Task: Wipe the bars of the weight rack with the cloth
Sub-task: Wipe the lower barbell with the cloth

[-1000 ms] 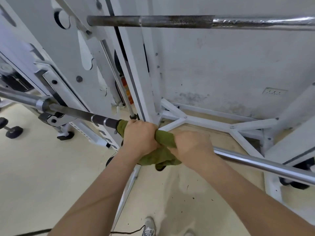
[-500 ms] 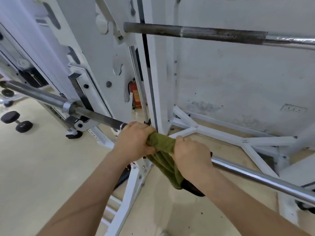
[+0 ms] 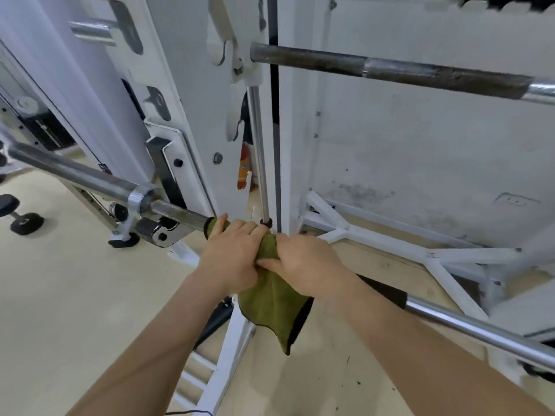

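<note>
White rack posts stand far behind the bar. Side by side, the left hand and right hand grip the cloth around the bar; its corner hangs below. Bare bar continues right.

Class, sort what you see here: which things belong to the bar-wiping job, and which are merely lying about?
In the job:
green cloth
lower bar, wrapped by the cloth
upper bar
left hand and right hand, both gripping the cloth

Lying about:
dumbbell on the floor
orange canister behind the upright
wall socket
</note>
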A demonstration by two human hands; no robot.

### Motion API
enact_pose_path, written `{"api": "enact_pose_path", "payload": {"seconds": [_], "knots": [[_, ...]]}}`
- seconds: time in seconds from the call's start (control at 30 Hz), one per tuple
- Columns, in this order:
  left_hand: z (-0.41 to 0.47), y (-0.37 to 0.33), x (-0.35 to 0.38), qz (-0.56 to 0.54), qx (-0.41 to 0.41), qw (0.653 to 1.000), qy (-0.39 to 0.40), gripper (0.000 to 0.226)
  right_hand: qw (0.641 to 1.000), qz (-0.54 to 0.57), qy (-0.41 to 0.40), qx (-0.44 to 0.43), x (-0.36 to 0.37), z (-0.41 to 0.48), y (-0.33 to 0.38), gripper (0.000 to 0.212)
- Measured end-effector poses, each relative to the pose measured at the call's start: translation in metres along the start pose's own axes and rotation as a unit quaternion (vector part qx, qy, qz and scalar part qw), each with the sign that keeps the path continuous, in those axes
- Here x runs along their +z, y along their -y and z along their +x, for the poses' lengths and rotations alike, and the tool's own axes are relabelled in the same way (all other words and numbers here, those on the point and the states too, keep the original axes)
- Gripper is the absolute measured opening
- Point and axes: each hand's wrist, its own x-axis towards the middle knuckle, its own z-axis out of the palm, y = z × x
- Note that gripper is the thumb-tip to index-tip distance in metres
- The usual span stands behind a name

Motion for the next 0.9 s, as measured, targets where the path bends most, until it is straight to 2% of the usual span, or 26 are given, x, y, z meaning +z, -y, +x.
{"api": "enact_pose_path", "payload": {"seconds": [0.1,0.17,0.27,0.37,0.4,0.47,0.53,0.6,0.7,0.77,0.8,0.83,0.9], "knots": [[0.002,-0.027,0.0,-0.031,0.06,0.998,-0.002,0.054,0.997,-0.049,-0.03,0.046,0.004,-0.043,-0.022,0.051],[0.005,-0.031,-0.001,-0.062,0.085,0.994,-0.01,0.051,0.993,-0.05,0.016,0.105,-0.003,-0.076,-0.048,0.059],[0.008,-0.005,-0.005,-0.115,0.114,0.987,-0.018,0.049,0.977,0.017,0.113,0.181,-0.021,-0.092,-0.067,0.08],[0.011,-0.003,0.001,-0.15,0.073,0.982,-0.084,0.049,0.959,0.1,0.167,0.208,-0.025,-0.059,-0.058,0.086],[0.012,-0.01,0.003,-0.121,0.037,0.986,-0.108,0.051,0.961,0.104,0.159,0.201,-0.022,-0.048,-0.049,0.082],[0.018,-0.026,0.003,-0.047,-0.025,0.991,-0.125,0.055,0.986,0.014,0.085,0.145,-0.013,-0.038,-0.032,0.068],[0.025,-0.034,-0.005,0.001,-0.056,0.997,-0.056,0.06,0.989,-0.088,-0.033,0.11,-0.003,-0.048,-0.022,0.051],[0.032,-0.032,-0.015,0.023,-0.069,0.997,0.028,0.061,0.985,-0.089,-0.1,0.112,0.006,-0.063,-0.021,0.048],[0.051,-0.036,-0.028,0.029,-0.053,0.982,0.181,0.062,0.985,-0.078,-0.129,0.08,0.018,-0.092,-0.037,0.05],[0.059,-0.038,-0.032,0.014,-0.055,0.967,0.247,0.062,0.982,-0.081,-0.128,0.11,0.02,-0.113,-0.043,0.052],[0.058,-0.036,-0.031,0.001,-0.058,0.97,0.238,0.062,0.981,-0.089,-0.11,0.13,0.018,-0.119,-0.043,0.054],[0.051,-0.036,-0.026,-0.011,-0.051,0.98,0.191,0.062,0.981,-0.094,-0.096,0.142,0.015,-0.121,-0.04,0.055],[0.022,-0.037,-0.012,-0.025,-0.002,1.0,0.003,0.059,0.985,-0.072,-0.067,0.139,0.006,-0.108,-0.038,0.052]]}}
